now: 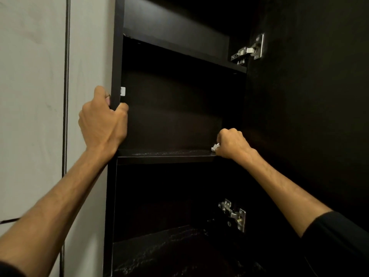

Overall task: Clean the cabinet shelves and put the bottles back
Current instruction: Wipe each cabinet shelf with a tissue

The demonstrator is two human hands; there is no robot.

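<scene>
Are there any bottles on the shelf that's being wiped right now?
No, the shelf carries no bottles; only the right hand rests at its right end, gripping a small white cloth.

Cabinet [117,56]: dark wood-look panels, matt finish. Middle shelf [165,153]: smooth, faint sheen, pale streaks along front edge. Hinges [248,49]: bright polished metal. Wall [30,96]: pale, smooth, matt. Sleeve [339,236]: black cloth.

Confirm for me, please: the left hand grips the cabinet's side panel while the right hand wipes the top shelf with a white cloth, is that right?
Not quite. The head view shows the right hand holding the white cloth on the middle shelf, not the top one. The left hand does grip the side panel.
</scene>
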